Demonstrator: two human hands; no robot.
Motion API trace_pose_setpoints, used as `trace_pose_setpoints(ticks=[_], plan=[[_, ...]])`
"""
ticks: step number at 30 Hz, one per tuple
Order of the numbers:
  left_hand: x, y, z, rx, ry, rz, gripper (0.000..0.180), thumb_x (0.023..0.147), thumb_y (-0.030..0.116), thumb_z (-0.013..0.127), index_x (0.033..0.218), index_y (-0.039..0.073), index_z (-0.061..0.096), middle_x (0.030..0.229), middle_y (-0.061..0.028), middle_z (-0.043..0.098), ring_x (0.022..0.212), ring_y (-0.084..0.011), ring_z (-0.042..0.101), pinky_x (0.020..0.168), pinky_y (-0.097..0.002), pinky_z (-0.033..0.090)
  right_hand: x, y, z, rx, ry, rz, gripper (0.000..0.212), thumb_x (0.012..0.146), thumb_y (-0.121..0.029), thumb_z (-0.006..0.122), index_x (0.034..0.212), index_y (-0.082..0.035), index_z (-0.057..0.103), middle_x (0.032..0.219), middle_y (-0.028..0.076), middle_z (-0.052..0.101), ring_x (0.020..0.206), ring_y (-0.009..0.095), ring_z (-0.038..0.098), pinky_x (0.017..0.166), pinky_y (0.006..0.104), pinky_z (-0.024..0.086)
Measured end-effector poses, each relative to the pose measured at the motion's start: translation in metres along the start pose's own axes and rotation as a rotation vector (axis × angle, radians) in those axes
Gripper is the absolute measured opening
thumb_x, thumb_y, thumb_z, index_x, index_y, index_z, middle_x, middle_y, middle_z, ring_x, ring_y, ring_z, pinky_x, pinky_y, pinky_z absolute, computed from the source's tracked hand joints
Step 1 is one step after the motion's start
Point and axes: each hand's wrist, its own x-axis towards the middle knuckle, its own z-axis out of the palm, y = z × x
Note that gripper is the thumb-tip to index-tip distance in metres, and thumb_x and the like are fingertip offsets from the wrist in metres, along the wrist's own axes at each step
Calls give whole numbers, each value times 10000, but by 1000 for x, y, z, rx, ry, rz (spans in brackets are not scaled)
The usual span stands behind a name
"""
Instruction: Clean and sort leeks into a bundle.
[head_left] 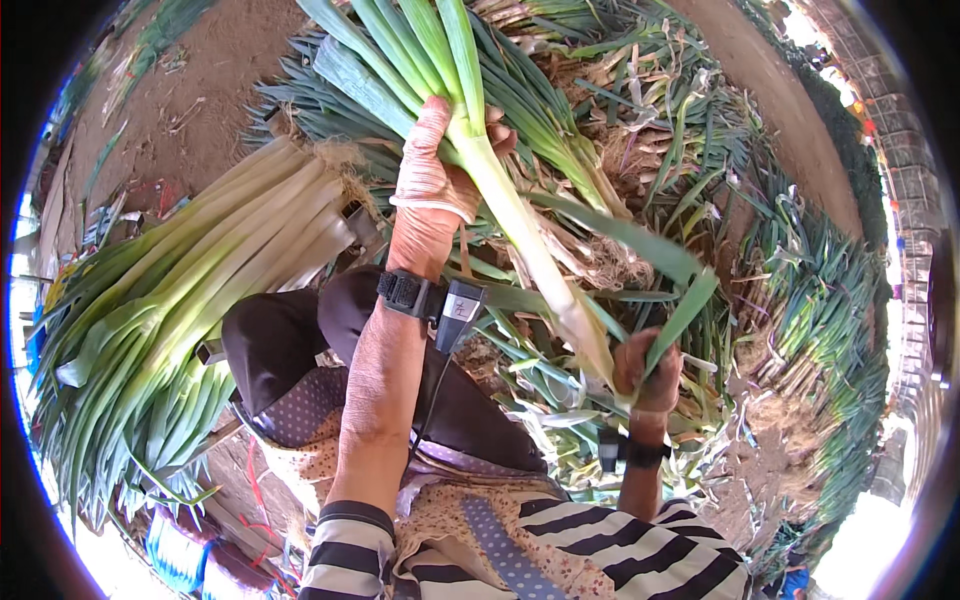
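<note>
My left hand (438,165) is wrapped round a leek (520,225) where its white stalk turns into green leaves. The stalk slants down to the right, its lower end beside my right hand (648,372). That hand is closed, its fingers curled and slightly blurred, on a loose green leaf (682,318) that bends away from the stalk. Whether it also touches the root end, I cannot tell. Behind the held leek lie more leeks with dirty roots (615,262). To the left is a large bundle of clean, pale-stalked leeks (225,235).
Stripped leaves (570,440) litter the ground below my right hand. Heaps of untrimmed leeks (840,370) stretch along the right and far side. Blue twine (175,555) and red string (262,490) are at the lower left. Bare soil (225,75) shows at the far left.
</note>
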Motion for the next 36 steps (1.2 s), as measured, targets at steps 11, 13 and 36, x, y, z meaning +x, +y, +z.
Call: trace_pose_setpoints(ticks=[11,13,36], plan=[[-16,-28,11,-23,-10,-71,317,881,293,622,1028,21,550,792,-152,623,613,-234,588,566,-369,520,-119,53,-65,-1639,61,53,24,828,-103,620,809,-111,609,806,47,601,662,257,597,573,372,467],[-20,-30,7,-16,18,-115,317,879,301,628,1016,24,556,797,-148,625,604,-223,590,553,-365,522,-129,67,-89,-1686,56,94,77,857,-197,596,852,-128,628,810,64,618,680,285,605,599,393,473],[-3,63,-6,-265,-249,204,564,654,432,804,950,19,559,765,-73,507,615,-146,436,506,-243,392,39,6,31,-1704,30,-122,778,626,-463,820,1233,-56,554,1196,195,566,1099,322,558,882,402,492]])
